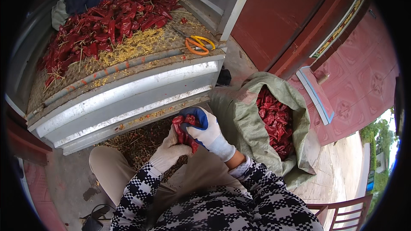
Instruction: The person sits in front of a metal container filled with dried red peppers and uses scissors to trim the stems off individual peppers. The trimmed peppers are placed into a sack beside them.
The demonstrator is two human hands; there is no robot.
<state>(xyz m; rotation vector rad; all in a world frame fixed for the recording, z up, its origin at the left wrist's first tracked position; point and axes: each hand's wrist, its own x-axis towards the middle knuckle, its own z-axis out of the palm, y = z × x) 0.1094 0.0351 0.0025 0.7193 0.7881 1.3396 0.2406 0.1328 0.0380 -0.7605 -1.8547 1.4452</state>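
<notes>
Both my hands wear gloves and meet in front of my lap, around dried red chili peppers (184, 131). My left hand (168, 152), in a whitish knit glove, grips them from below and the left. The right hand (207, 131), in a white glove with blue coating, closes over their upper part. Ahead, a large heap of dried red chilies (112, 22) lies on a truck bed (160, 53) among scattered yellow seeds (138, 43). Scissors with orange and yellow handles (199, 45) rest near the bed's right corner. To my right, a green woven sack (244, 112) stands with its mouth wide, holding red chilies (276, 122).
The metal tailgate (128, 96) hangs below the bed edge, close beyond my hands. Stems and debris (138, 147) cover the ground under it. A reddish-brown door (273, 12) and pink tiled wall (350, 80) stand right. A chair (346, 213) is behind at lower right.
</notes>
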